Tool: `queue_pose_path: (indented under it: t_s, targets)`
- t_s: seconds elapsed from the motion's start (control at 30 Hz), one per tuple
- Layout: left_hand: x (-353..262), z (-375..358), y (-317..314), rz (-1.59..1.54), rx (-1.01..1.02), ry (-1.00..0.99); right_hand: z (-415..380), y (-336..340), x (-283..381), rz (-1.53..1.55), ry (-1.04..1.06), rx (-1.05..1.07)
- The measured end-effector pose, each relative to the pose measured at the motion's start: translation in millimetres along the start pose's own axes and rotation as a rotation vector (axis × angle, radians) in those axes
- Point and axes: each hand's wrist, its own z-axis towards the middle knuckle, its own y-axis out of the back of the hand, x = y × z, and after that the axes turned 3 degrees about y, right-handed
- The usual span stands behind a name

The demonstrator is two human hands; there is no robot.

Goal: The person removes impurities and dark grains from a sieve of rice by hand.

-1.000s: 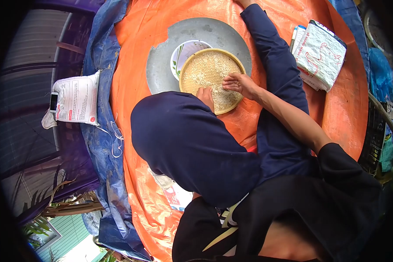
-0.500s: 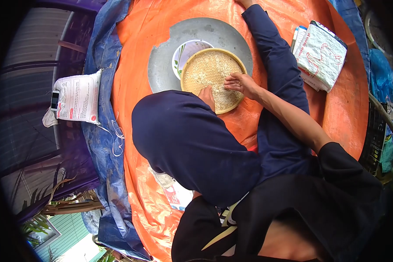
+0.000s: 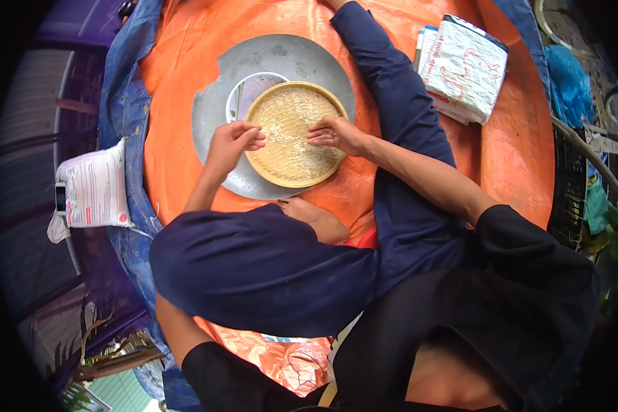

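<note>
A round yellow tray (image 3: pixel 296 182) with a raised rim holds a spread layer of small pale grains (image 3: pixel 292 130), much like rice. It rests partly over a white bowl with a leaf pattern (image 3: pixel 244 90), both on a grey metal disc (image 3: pixel 281 58). At the tray's left rim, my left hand (image 3: pixel 235 144) has thumb and fingertips pinched together. My right hand (image 3: pixel 338 135) hangs over the right side of the grains, fingers curled and pressed together. Whatever either hand pinches is too small to make out.
My bare foot (image 3: pixel 312 216) lies just below the disc, and my outstretched leg (image 3: pixel 412 110) runs along its right. Folded printed sacks (image 3: pixel 467 69) lie farther right on the orange tarp (image 3: pixel 165 117). A white bag (image 3: pixel 96 185) with a phone (image 3: pixel 61 198) sits at the left.
My bent knee has lowered, uncovering my left arm and foot. My left hand is now at the tray's left rim; my right hand stays over the grains. The view has shifted.
</note>
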Motion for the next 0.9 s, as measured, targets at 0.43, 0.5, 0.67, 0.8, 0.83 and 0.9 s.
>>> queue_pose_path:
  t_s: [0.43, 0.5, 0.67, 0.8, 0.83, 0.9]
  targets:
    - [-55.2, 6.9, 28.8, -0.284, 0.427, 0.338, 0.3, -6.0, 2.2, 0.159, -0.071, 0.067]
    - [-40.6, 11.5, 22.3, -0.342, 0.410, 0.347, 0.3, -4.6, 4.5, 0.157, -0.055, 0.071]
    - [-8.8, 9.2, 24.3, -0.282, 0.312, 0.370, 1.5, -11.5, 3.8, 0.121, -0.055, 0.075]
    - [-5.4, 6.1, 17.5, -0.252, 0.312, 0.385, 0.4, -10.4, 0.2, 0.097, -0.056, 0.107]
    - [-5.4, 5.7, 15.1, -0.248, 0.321, 0.382, 0.3, -10.6, 0.2, 0.120, -0.067, 0.112]
    - [-8.9, 5.3, 8.7, -0.234, 0.334, 0.368, 1.0, -11.1, 0.8, 0.167, -0.088, 0.124]
